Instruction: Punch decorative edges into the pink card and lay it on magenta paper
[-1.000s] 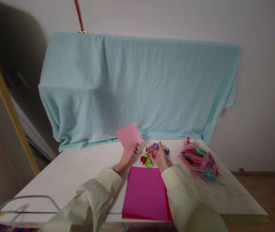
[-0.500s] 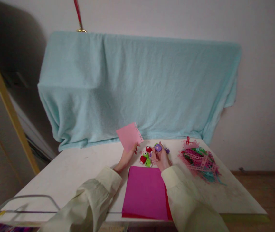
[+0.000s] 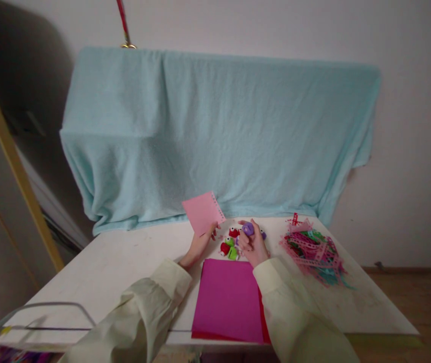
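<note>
My left hand (image 3: 208,236) pinches a pink square of paper (image 3: 201,213) by its lower right part and holds it above the table. A row of small notches or holes runs along the paper's right edge. Fingers of my right hand (image 3: 254,245) are curled round a small purple paper punch (image 3: 248,229), turned so that a rounded side shows. Beneath and beside that hand lie several similar little punches with white eyes, among them a red one (image 3: 224,248) and a green one (image 3: 232,253). The right hand partly hides the group.
Magenta and red sheets (image 3: 226,300) are stacked at the table's front edge. To the right is a heap of punched paper strips (image 3: 314,252). A light blue cloth (image 3: 219,136) hangs behind the white table (image 3: 124,262). A grey wire-like loop (image 3: 49,305) is at the front left.
My right hand has turned the purple punch over, so another side of it shows, and its fingers have curled in more. The left hand and the pink paper stay about where they were.
</note>
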